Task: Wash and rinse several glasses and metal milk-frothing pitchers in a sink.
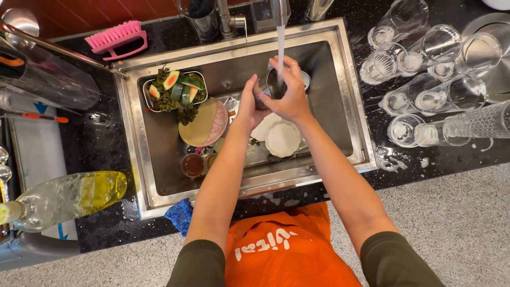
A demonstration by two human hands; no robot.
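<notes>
Over the steel sink (348,101), both my hands hold a small steel cup (272,85) under the water running from the tap (280,9). My left hand (247,103) grips the cup's left side. My right hand (289,87) wraps over its top and right side, hiding much of it. Below the hands lie soapy white plates (281,139) in the basin.
A steel strainer of vegetable scraps (175,91), a tan plate (199,125) and a small glass of brown liquid (193,165) sit in the sink's left part. Several clear glasses (425,69) lie on the black counter right. A pink brush (117,38) and a bottle of yellow liquid (79,194) are at left.
</notes>
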